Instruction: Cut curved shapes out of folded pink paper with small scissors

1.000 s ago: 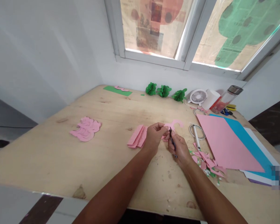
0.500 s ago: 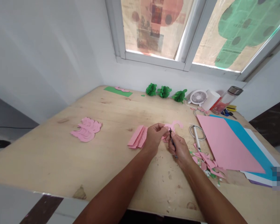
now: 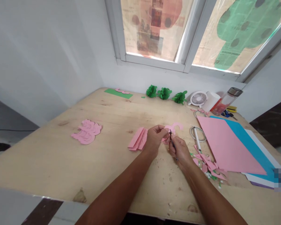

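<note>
My right hand [image 3: 179,149] is closed around a pair of dark, slim scissors [image 3: 174,145], their tip pointing up and away from me. Opposite it, my left hand [image 3: 156,136] pinches a piece of pink paper [image 3: 170,127] cut in a curvy outline. The blades meet this paper just beside my left fingertips; my fingers cover part of it. Close by on the left lie folded pink paper strips [image 3: 137,139]. Farther left is a pile of scalloped pink cut-outs [image 3: 87,131].
Pink and green scraps [image 3: 208,164], a white pen-like tool [image 3: 197,139] and coloured sheets [image 3: 229,143] lie on the right. Along the back stand green paper pompoms [image 3: 164,93], a small fan [image 3: 198,98] and a bottle [image 3: 227,101]. A green strip [image 3: 118,93] lies far left.
Both hands stay in nearly the same place, with the scissors at the pink paper. The whole view has tipped very slightly.
</note>
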A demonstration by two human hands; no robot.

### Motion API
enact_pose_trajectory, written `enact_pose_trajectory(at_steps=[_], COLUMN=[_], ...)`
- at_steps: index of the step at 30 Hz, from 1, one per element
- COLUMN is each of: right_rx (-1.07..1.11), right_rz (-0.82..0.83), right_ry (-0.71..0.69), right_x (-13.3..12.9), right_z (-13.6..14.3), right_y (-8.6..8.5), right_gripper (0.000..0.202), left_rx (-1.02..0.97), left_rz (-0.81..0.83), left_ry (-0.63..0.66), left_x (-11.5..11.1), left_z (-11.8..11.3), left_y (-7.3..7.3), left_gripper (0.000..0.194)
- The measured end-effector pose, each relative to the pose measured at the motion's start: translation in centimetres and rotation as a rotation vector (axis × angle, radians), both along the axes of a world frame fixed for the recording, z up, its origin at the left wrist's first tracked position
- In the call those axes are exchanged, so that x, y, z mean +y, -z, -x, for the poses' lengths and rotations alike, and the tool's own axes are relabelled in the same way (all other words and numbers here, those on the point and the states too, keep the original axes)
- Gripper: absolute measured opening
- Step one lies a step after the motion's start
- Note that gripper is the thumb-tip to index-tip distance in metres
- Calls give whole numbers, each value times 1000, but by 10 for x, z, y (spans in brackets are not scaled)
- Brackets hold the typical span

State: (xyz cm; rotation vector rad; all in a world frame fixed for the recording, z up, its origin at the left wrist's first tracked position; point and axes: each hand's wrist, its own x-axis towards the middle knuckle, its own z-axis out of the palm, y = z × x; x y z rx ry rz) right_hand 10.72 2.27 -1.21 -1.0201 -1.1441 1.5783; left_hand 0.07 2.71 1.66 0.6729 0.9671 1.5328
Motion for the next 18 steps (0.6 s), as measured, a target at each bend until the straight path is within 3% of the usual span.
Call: enact_pose_trajectory(at_steps=[18], right_rx=[8], right_rz=[42], right_ry=[13], right_x=[-4], right_z=[3], right_y=[-4], right_gripper=[35], left_rx=[59], left_rz=[7], left_ry=[-18], left_x=[2], left_z=[3], left_y=[7], left_gripper=[14])
